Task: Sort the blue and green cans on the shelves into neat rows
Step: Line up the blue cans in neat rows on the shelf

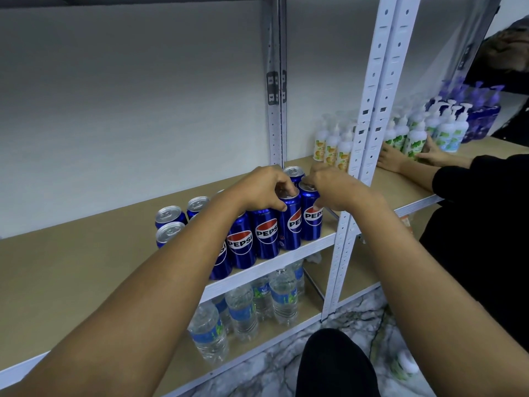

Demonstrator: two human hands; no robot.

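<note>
Several blue Pepsi cans [267, 237] stand in rows on the tan shelf board [86, 270], near its front edge and right-hand post. My left hand [262, 189] curls over the top of one front-row can [290, 224], fingers closed on its rim. My right hand [337, 189] grips the top of the rightmost front can [310, 217]. More cans [169, 216] stand behind on the left, and one [294, 173] behind my hands. No green cans are visible.
White slotted uprights [369, 138] border the bay on the right. Water bottles [243, 310] fill the shelf below. Another person's hands [392, 159] handle pump bottles [415, 136] on the neighbouring shelf. The left half of the can shelf is bare board.
</note>
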